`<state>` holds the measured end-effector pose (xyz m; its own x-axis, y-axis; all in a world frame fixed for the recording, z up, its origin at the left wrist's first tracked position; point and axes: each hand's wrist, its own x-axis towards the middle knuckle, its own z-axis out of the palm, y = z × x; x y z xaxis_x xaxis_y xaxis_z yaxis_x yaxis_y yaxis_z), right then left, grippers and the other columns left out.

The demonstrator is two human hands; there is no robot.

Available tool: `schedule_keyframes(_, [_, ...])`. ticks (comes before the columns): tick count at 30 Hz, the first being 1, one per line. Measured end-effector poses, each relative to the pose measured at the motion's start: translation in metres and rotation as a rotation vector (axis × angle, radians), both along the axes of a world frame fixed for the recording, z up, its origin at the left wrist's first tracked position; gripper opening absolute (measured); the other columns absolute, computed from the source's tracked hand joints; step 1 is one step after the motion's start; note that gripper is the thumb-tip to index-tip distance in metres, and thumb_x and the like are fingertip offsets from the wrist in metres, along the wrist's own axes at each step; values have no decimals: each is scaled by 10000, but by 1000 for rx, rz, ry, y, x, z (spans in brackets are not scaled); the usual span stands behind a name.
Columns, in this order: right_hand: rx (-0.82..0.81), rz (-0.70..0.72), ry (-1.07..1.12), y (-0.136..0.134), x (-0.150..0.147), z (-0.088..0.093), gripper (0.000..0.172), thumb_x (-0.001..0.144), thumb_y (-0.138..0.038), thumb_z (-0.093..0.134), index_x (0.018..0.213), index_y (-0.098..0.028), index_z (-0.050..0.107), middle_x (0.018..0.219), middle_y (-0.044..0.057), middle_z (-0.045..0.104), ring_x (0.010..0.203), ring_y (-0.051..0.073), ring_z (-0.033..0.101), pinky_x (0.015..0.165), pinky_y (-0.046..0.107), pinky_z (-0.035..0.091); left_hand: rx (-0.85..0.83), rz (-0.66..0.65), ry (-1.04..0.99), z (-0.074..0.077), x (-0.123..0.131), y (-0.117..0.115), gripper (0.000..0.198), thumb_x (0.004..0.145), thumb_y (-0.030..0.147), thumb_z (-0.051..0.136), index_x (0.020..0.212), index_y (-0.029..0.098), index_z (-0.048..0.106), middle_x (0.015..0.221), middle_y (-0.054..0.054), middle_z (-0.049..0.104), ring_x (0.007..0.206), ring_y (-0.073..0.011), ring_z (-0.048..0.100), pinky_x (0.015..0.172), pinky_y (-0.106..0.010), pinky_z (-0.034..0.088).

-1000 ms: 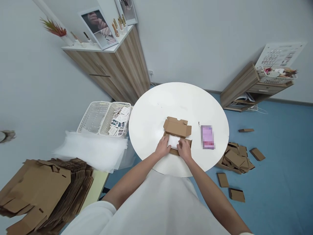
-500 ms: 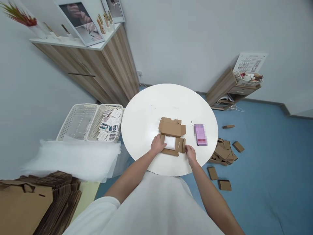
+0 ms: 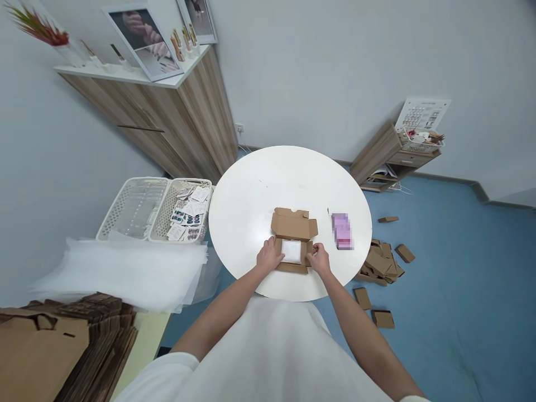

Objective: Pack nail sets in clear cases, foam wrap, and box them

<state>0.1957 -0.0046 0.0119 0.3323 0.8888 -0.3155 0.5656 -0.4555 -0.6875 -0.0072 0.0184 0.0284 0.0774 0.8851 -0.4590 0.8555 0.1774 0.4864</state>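
A small brown cardboard box (image 3: 294, 224) lies unfolded on the white round table, its lid tipped back away from me. Inside its tray rests a flat white packet (image 3: 291, 251). My left hand (image 3: 269, 256) grips the box's left side, fingers outside and thumb reaching over the edge by the packet. On the other side my right hand (image 3: 319, 259) pinches the right side flap, which stands folded up close to the packet. The front flap leans toward me.
A pixelated purple item (image 3: 343, 231) lies on the table (image 3: 288, 167) at right. White baskets (image 3: 157, 209) with printed cards, thin white sheets (image 3: 134, 271) and stacked flat cardboard (image 3: 46, 346) are at left. Folded boxes (image 3: 381, 261) lie on the floor at right.
The right side flap has been folded inward and up, and my right hand has moved left with it. The box sits slightly nearer to me in view.
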Motion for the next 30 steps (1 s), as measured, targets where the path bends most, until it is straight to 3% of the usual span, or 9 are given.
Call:
schedule_keyframes(4, [-75, 36, 14, 8, 1, 2, 366, 566, -197, 487, 929, -216, 443, 783, 4, 543, 705, 160, 527, 595, 261, 399, -15, 11, 7, 3, -3, 7, 856, 629, 443, 607, 1302, 220, 127, 1250, -132, 368, 1042, -281, 474, 761, -341, 404])
schedule_keyframes(8, [-101, 125, 75, 15, 4, 5, 648, 546, -176, 526, 1162, -229, 332, 848, 9, 517, 737, 161, 527, 608, 259, 412, 3, 28, 0, 6, -7, 19, 1070, 524, 424, 693, 1324, 197, 19, 1259, -161, 333, 1057, -305, 459, 763, -347, 406])
schedule_keyframes(11, [-67, 237, 102, 19, 7, 7, 755, 532, -155, 532, 1233, -252, 268, 872, 1, 491, 740, 156, 515, 610, 260, 420, 3, 3, -26, 7, -10, 25, 1092, 486, 409, 718, 1319, 198, 44, 1225, -150, 353, 1033, -296, 477, 754, -333, 408])
schedule_keyframes(15, [-7, 333, 85, 22, 9, 4, 817, 534, -129, 508, 1283, -275, 215, 969, 19, 474, 818, 166, 491, 632, 266, 430, 31, -46, -71, 5, -12, 26, 1036, 477, 404, 722, 1300, 217, 121, 1165, -110, 386, 993, -271, 502, 724, -322, 423])
schedule_keyframes(19, [-21, 381, 119, 23, 10, 4, 835, 569, -124, 487, 1319, -287, 158, 1100, 55, 434, 663, 123, 491, 611, 287, 445, 109, -57, -104, 1, -17, 24, 1041, 481, 399, 724, 1307, 240, 111, 1194, -97, 367, 1010, -265, 494, 719, -330, 438])
schedule_keyframes(25, [22, 426, 190, 24, 9, 11, 810, 594, -108, 475, 1315, -297, 159, 1298, 74, 340, 542, 71, 463, 562, 273, 447, 257, -117, -208, -4, -24, 24, 950, 518, 345, 722, 1291, 220, 185, 1259, -87, 364, 1155, -264, 379, 919, -366, 357])
schedule_keyframes(30, [40, 370, 227, 25, 3, 13, 851, 619, -135, 492, 1328, -310, 54, 1269, 78, 396, 517, 61, 461, 542, 260, 440, 243, -73, -244, -4, -25, 26, 1080, 527, 311, 731, 1344, 202, 33, 1351, -115, 283, 1212, -284, 317, 963, -386, 316])
